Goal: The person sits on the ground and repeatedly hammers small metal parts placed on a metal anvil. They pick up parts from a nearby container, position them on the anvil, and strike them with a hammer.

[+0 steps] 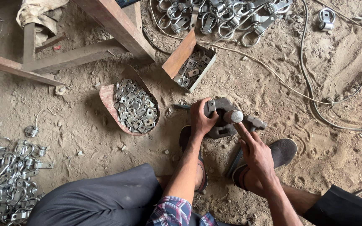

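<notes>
Knees: your dark trousers point(101, 201) and checked cuff point(172, 211) fill the bottom edge, nearest of all, so you're squatting right over the iron block point(221, 125).

Feet: both slippers, left slipper point(187, 142) and right slipper point(283, 151), sit just on your side of the block. Toes that close are what I'd worry about if the hammer glances off.

Right hand point(254, 152): curled shut round the hammer handle, index finger laid out along it toward the hammer head point(243, 118), which rests at the block's right side. With that finger stretched out the grip looks loose to me, so a slip seems likely.

Left hand point(201, 119): closed over the block's left edge, fingertips pinching a small metal piece point(211, 106) on top. It's touching distance from the hammer head, so a slightly off swing lands on your fingers, mate.

Tray of plates point(135, 106): left of the block, heaped with small bent plates, near enough to catch with an elbow.

Metal box point(191, 67): just beyond the block, more small parts in it.

Cables point(311, 90): trailing across the dirt to the block's right and beyond; could snag a foot when you stand.

Ring clamps point(218, 16): piled farthest away, past the box. Another clamp heap point(7, 180) lies well left of the block.
</notes>
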